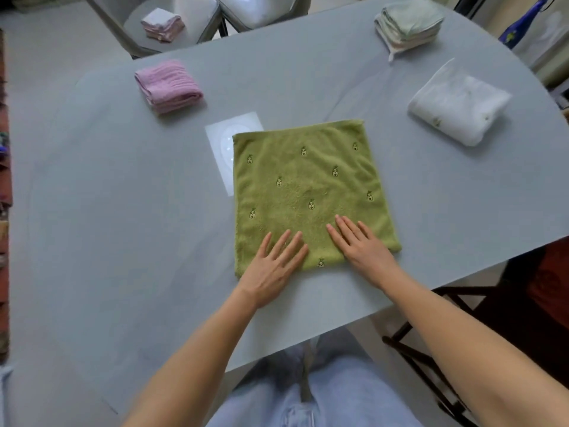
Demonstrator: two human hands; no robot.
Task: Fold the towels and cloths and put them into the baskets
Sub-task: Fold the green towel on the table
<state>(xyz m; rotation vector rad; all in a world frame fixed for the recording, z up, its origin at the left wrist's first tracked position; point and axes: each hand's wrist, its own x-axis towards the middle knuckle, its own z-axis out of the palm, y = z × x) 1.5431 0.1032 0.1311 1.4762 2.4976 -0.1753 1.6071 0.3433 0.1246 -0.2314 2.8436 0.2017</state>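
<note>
Right now the green towel point(311, 192) lies spread flat at the frame's centre, with the left hand point(274, 266) and right hand point(363, 248) pressing its near edge, fingers straight, gripping nothing. It looks soft, light and floppy; I'd pinch the near corners to fold it.

In front of me the green avocado-print towel point(311, 192) lies spread flat. A folded pink cloth point(168, 86) sits far left, a folded white towel point(458, 106) far right, a stack of pale folded cloths point(408, 23) beyond it, and another folded cloth point(162, 24) on a chair.
</note>
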